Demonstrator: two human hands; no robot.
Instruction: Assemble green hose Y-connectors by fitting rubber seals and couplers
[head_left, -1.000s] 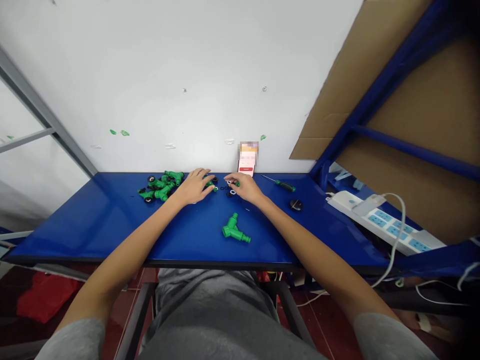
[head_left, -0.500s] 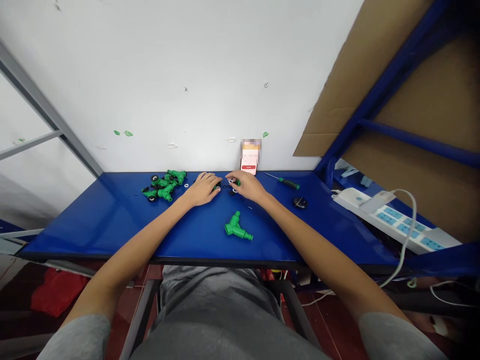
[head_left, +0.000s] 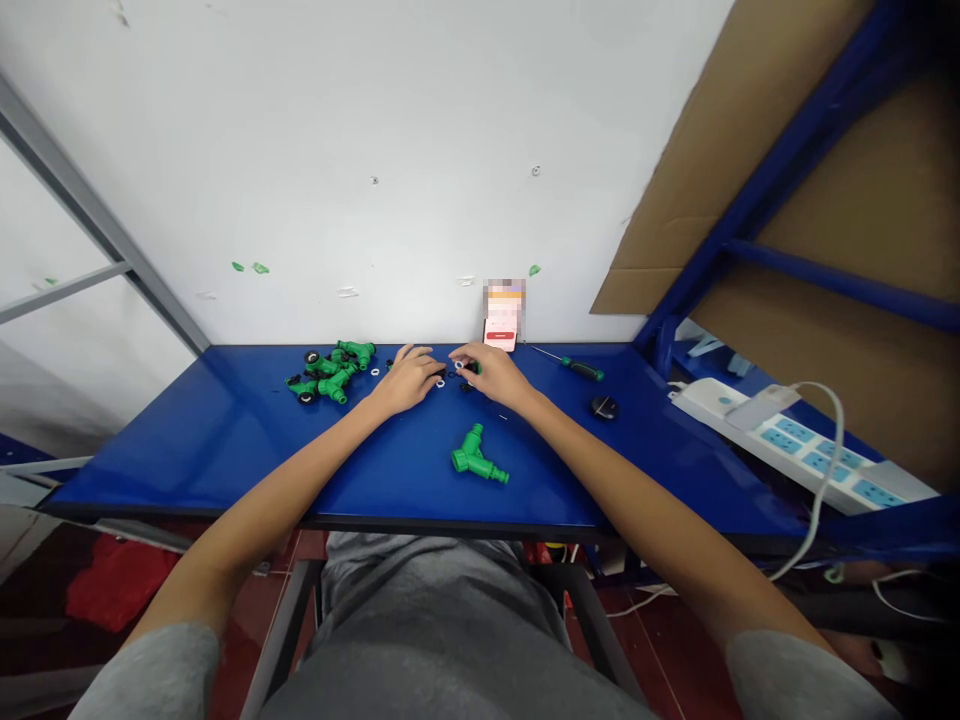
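My left hand rests low over the blue tabletop, fingers stretched out and apart above small parts. Just under its fingertips lies a white ring. My right hand faces it with bent fingers; a second white ring shows between its thumb and forefinger. Small black rings lie between the hands, and some bits are partly covered by the palms. Closer to me sits a green branched pipe fitting, touched by neither hand.
Several green fittings are piled at left, near a loose white ring. A phone leans on the wall. To the right are a screwdriver, a round black object and a white power strip.
My left hand has shifted slightly, uncovering more of the white ring by its fingertips. The right hand's white ring sits a little lower between the fingers. The view has moved slightly.
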